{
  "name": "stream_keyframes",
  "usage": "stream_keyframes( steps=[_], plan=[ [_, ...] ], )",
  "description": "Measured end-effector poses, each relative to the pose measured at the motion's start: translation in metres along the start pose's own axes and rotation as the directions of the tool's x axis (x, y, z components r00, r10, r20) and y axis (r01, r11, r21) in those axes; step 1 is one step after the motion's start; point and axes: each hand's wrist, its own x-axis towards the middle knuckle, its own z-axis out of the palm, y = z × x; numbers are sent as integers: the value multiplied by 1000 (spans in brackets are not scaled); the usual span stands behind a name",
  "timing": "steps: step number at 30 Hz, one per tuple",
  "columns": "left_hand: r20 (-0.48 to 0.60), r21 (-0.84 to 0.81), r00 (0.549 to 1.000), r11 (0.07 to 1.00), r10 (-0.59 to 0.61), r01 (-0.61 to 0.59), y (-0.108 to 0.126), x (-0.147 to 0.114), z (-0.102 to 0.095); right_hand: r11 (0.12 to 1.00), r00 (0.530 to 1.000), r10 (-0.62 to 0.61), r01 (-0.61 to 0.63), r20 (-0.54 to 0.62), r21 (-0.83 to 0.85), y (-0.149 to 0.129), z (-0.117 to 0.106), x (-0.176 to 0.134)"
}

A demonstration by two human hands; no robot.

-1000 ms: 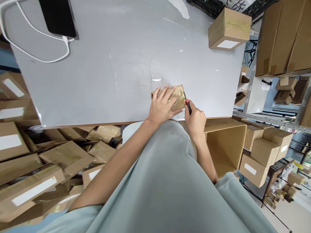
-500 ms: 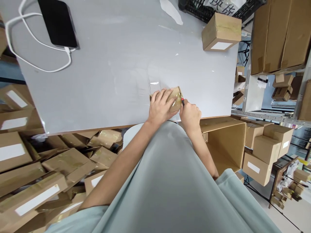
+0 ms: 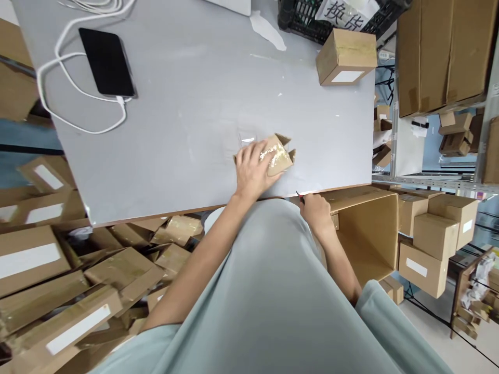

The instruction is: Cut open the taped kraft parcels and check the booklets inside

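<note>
Head view: the small taped cardboard box at frame centre, likely light, stiff-walled but slick on its tape, seems best gripped by its sides, the left hand's fingers clasping it, the right hand's curled round a slim tool.

On the grey table, a small carton with opened end flaps is placed, and a tiny white scrap is seen just behind its left part. Far to the left of the small carton and behind it, a black phone is laid, with a white cable plugged in. Behind the small carton and to its right, a labelled box and a black crate are set.
</note>
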Motion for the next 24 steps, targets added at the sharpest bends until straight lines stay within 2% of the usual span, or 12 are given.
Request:
stream_keyframes(
  steps=[2,5,8,10,13,16,19,20,21,23,24],
  plan=[
    [-13,12,1000,1000,1,-1,-11,3,-4,998,1000,-7,8,-13,56,17,14,-4],
    [-17,26,1000,999,19,-18,-26,-3,-12,977,977,16,30,-214,210,40,37,18],
    [-25,36,1000,999,18,-17,-35,-19,-21,909,929,43,116,-367,401,46,59,81],
    [-7,43,1000,999,15,-15,-41,-31,-30,809,929,91,140,-358,570,41,73,131],
    [36,53,999,998,-19,18,-53,-48,-48,771,933,118,130,-340,623,33,90,186],
    [49,42,994,995,-94,92,-69,-65,-69,766,914,168,116,-371,632,31,99,206],
    [8,15,984,984,-175,175,-88,-87,-87,723,840,193,228,-507,652,23,100,208],
    [-11,10,977,977,-213,213,-94,-95,-90,673,834,166,295,-527,679,17,101,207],
    [-28,6,965,965,-261,261,-101,-104,-92,594,852,111,355,-511,721,7,101,205],
    [-47,0,923,924,-381,382,-113,-119,-92,391,918,-98,391,-384,833,-18,101,197],
    [-52,-3,895,896,-444,444,-119,-126,-90,301,924,-224,368,-310,880,-33,101,191]
  ],
)
